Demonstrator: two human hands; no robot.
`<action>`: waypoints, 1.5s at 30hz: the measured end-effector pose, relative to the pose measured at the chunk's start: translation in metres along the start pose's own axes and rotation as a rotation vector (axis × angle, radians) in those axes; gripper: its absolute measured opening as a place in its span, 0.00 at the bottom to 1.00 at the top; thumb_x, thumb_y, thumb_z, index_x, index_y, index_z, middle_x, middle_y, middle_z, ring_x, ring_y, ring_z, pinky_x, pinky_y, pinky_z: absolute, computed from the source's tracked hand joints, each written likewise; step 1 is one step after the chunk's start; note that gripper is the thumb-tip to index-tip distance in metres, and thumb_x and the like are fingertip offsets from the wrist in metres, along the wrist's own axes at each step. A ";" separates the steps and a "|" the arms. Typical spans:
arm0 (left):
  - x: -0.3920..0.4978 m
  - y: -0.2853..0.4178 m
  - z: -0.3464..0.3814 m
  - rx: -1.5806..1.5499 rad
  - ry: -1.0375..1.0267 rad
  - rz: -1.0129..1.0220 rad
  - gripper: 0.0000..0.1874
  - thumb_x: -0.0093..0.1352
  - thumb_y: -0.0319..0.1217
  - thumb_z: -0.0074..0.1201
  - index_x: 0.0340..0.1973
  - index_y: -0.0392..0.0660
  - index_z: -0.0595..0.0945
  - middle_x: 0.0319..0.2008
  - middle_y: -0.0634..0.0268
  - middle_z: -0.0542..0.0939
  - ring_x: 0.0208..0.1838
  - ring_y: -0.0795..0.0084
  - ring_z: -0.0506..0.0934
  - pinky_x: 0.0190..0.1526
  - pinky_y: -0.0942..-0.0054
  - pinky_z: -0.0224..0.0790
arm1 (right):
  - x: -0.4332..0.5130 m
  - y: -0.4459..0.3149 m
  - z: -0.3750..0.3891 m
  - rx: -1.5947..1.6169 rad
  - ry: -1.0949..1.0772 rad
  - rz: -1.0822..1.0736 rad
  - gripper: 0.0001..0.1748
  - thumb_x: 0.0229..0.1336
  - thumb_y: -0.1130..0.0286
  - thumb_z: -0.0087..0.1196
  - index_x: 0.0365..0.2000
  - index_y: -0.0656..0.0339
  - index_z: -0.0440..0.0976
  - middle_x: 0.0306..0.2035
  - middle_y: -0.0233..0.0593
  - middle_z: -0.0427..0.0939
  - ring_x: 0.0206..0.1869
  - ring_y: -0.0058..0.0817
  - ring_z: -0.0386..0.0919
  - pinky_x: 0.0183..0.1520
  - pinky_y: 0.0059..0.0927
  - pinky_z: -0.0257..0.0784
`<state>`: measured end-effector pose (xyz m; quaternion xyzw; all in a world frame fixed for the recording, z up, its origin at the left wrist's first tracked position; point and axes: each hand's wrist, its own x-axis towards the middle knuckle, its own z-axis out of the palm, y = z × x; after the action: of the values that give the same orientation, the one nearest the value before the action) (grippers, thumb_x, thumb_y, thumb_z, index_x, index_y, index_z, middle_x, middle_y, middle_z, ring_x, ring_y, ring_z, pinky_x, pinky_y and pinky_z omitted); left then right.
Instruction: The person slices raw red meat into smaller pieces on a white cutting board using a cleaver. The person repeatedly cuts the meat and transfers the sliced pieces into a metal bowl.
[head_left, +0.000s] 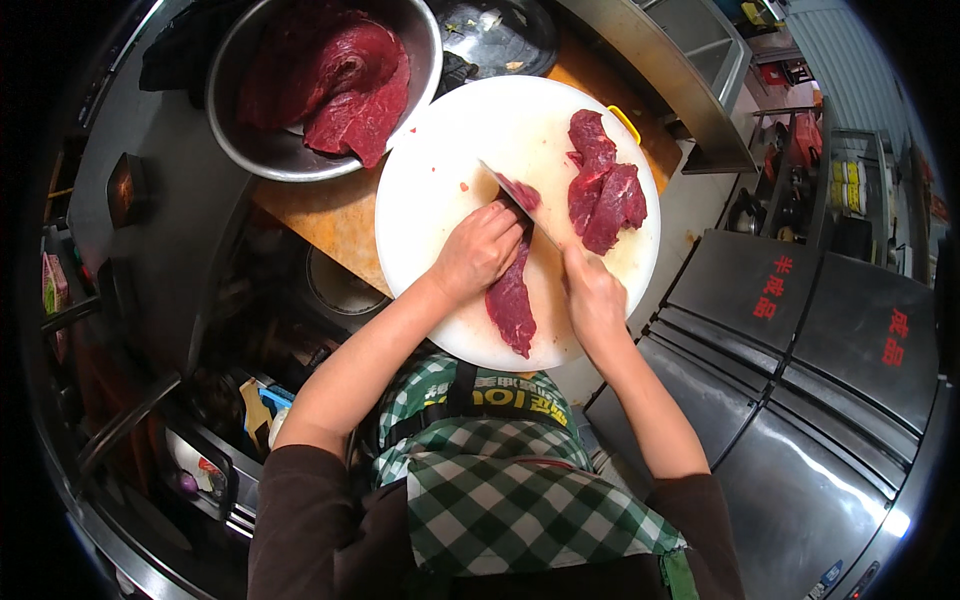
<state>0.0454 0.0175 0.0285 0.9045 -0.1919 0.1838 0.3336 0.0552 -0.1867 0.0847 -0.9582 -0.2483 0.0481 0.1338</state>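
Observation:
On a round white cutting board (420, 247) lies a long strip of raw red meat (513, 307). My left hand (484, 244) presses on its upper part with curled fingers. My right hand (595, 292) grips the handle of a knife, whose blade (521, 201) stands across the meat right beside my left fingertips. A small cut piece of meat (525, 193) lies against the blade's far side. Larger pieces of raw meat (607, 187) rest at the board's right. The knife's handle is mostly hidden in my right hand.
A steel bowl (264, 166) with large pieces of raw meat stands at the upper left, partly over the wooden table (330, 225). Behind the board is a dark round tray (517, 37) with scraps. Steel cabinets (802, 465) stand at the right, and a dark pot (341, 289) is below the table's left edge.

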 end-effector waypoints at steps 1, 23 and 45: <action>-0.001 -0.001 -0.001 -0.001 0.000 -0.001 0.13 0.61 0.24 0.58 0.40 0.33 0.81 0.45 0.53 0.78 0.53 0.53 0.76 0.57 0.62 0.71 | 0.020 -0.005 0.004 0.054 -0.001 -0.033 0.10 0.59 0.74 0.53 0.41 0.59 0.68 0.25 0.53 0.74 0.26 0.56 0.77 0.28 0.52 0.73; -0.004 0.004 -0.005 -0.068 0.009 -0.025 0.11 0.62 0.25 0.60 0.39 0.34 0.81 0.42 0.54 0.78 0.49 0.54 0.76 0.55 0.61 0.71 | 0.038 0.002 0.003 0.160 -0.003 -0.061 0.08 0.62 0.73 0.54 0.41 0.60 0.68 0.25 0.54 0.75 0.27 0.55 0.78 0.29 0.48 0.72; -0.013 0.009 -0.009 -0.064 0.041 -0.023 0.15 0.61 0.22 0.61 0.44 0.34 0.81 0.47 0.51 0.79 0.53 0.52 0.77 0.57 0.60 0.72 | 0.067 0.011 -0.001 0.361 -0.085 -0.037 0.08 0.63 0.73 0.54 0.40 0.62 0.68 0.29 0.55 0.78 0.32 0.55 0.79 0.33 0.49 0.72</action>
<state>0.0286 0.0203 0.0339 0.8915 -0.1806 0.1923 0.3683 0.1187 -0.1636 0.0812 -0.9110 -0.2588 0.1300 0.2937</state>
